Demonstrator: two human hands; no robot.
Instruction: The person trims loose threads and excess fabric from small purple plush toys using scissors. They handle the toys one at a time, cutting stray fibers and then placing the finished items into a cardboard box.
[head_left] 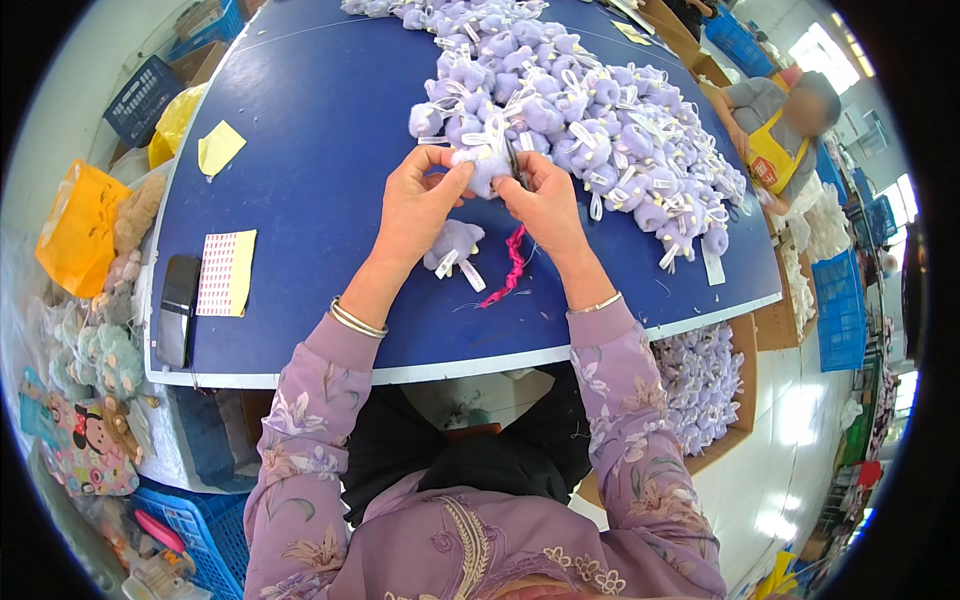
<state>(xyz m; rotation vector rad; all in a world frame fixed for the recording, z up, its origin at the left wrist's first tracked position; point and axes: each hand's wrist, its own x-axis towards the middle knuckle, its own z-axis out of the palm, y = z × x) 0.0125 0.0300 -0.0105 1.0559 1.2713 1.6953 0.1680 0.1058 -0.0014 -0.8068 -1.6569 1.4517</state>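
My left hand point(425, 195) is closed on a small lavender plush toy point(483, 168) with a white ribbon loop on top. In my right hand point(540, 200) is a dark pair of thread snips point(515, 160), its blades pointing up along the toy's right side. My right fingertips also touch the toy. Just below my hands, another lavender plush toy point(455, 243) with white tags lies on the blue table point(320, 130). Beside it is a twisted bright pink cord point(514, 262); whether it joins the snips I cannot tell.
A large heap of lavender plush toys point(600, 120) covers the table's far and right parts. At left lie a black phone point(178, 310), a sticker sheet point(225, 275) and a yellow paper point(220, 148). A carton of toys point(700, 385) stands below right. Another person point(785, 140) sits at right.
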